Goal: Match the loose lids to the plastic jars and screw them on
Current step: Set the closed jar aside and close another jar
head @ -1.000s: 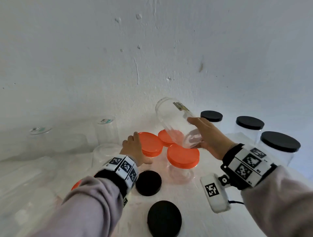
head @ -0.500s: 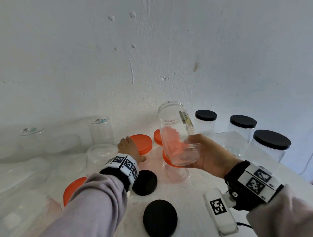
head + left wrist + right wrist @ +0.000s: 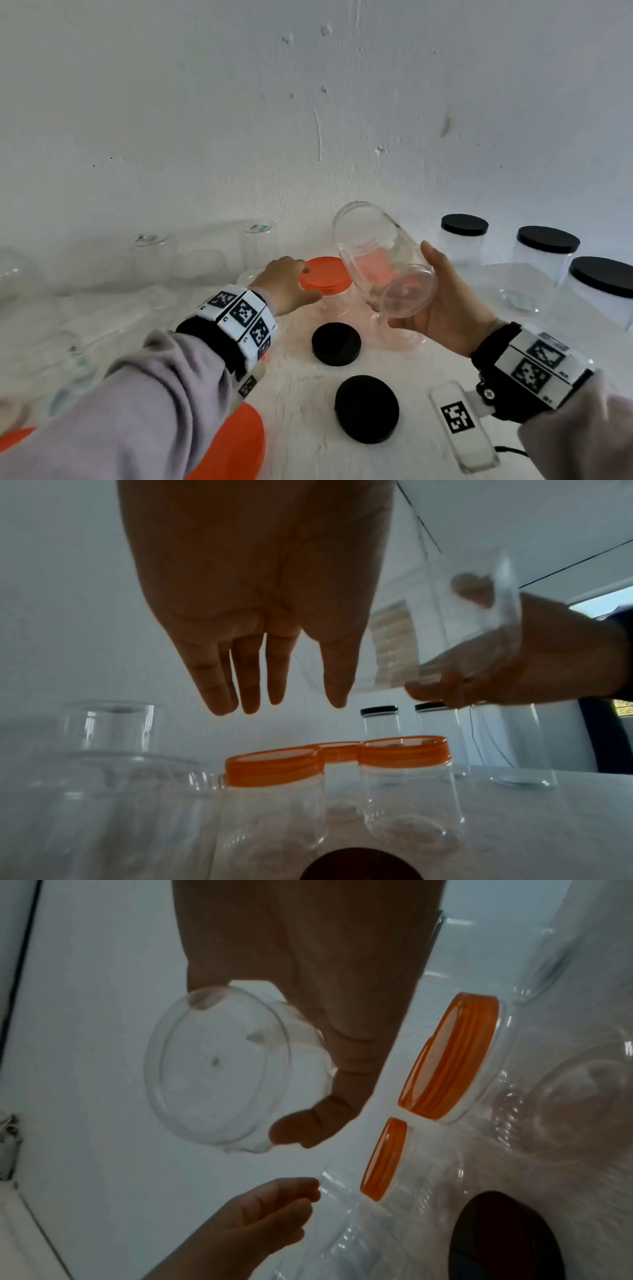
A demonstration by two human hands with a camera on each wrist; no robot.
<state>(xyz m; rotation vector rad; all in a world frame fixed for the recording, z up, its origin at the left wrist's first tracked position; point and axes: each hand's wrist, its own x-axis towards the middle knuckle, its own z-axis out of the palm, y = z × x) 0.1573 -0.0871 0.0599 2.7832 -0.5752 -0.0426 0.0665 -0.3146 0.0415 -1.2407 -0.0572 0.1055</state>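
Two hands work above a white table (image 3: 301, 404). My right hand (image 3: 442, 305) holds a clear lidless jar (image 3: 380, 253) off the table, tilted, its base toward me and its open mouth toward the wall; my fingers curl under the jar's lower body and my thumb (image 3: 430, 255) lies along its side. In the right wrist view the jar's round base (image 3: 219, 1066) sits against my palm, fingertips (image 3: 301, 1134) wrapped around its edge. My left hand (image 3: 286, 286) reaches over an orange-lidded jar (image 3: 325, 277); in the left wrist view its fingers (image 3: 246, 674) are straight, close together and holding nothing, above the orange lids (image 3: 274, 764). Whether they touch the lid I cannot tell. Two loose black lids (image 3: 336, 343) (image 3: 366, 408) lie flat on the table between my wrists. Three black-lidded jars (image 3: 548, 250) stand upright at far right. Several clear lidless jars (image 3: 154, 253) stand at far left.
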